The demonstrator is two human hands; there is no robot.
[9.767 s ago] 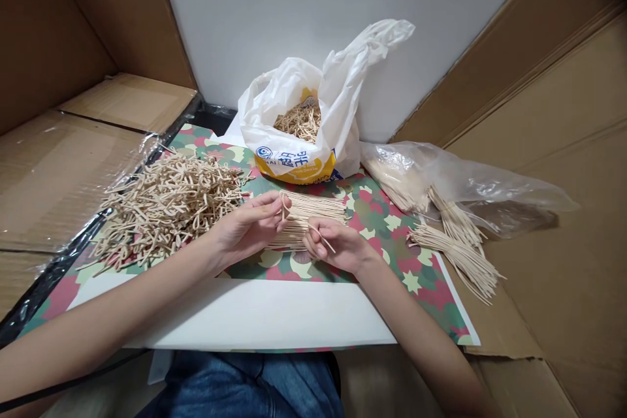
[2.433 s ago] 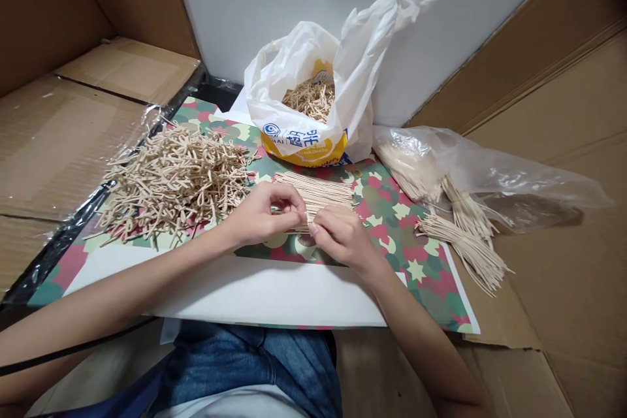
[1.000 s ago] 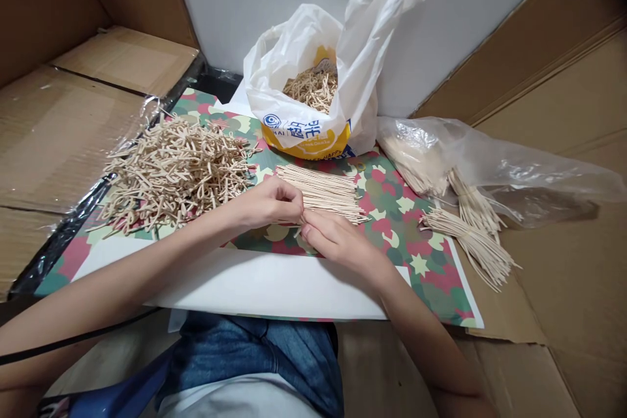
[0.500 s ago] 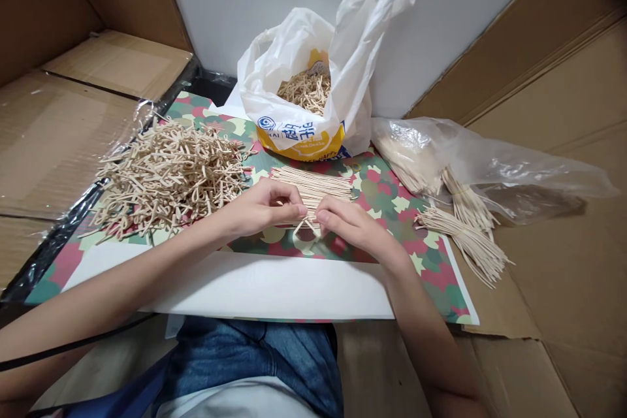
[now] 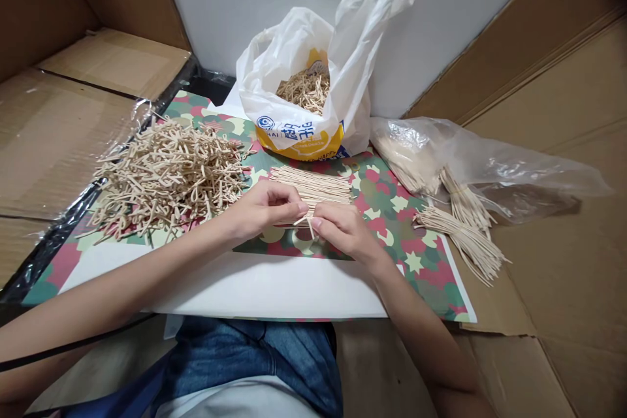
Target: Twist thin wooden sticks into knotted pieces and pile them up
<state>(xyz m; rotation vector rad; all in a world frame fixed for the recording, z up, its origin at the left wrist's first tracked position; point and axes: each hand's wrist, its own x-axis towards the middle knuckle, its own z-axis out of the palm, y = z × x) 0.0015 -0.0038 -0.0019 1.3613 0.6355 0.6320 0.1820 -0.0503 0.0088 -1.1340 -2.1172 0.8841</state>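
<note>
Pinched between the fingertips of my left hand (image 5: 267, 209) and my right hand (image 5: 345, 230) is a thin pale strip (image 5: 309, 222), its short ends sticking out below. Whether it is knotted is too small to tell. Just behind my hands lies a row of straight pale strips (image 5: 318, 184), side by side and partly hidden by my fingers. Left of my left hand is a big heap of bent, looped strips (image 5: 171, 176). Both hands are closed and nearly touch each other.
A white plastic bag (image 5: 298, 127) holding short pale pieces stands at the back. To the right lie tied strip bundles (image 5: 463, 241) and a clear plastic bag (image 5: 490, 150) with more strips. Cardboard (image 5: 563, 209) flanks the camouflage-patterned sheet (image 5: 416, 264).
My right hand has shifted slightly up and left, its fingers more curled. The ends of the strip between my hands now point differently. The left hand has barely moved.
</note>
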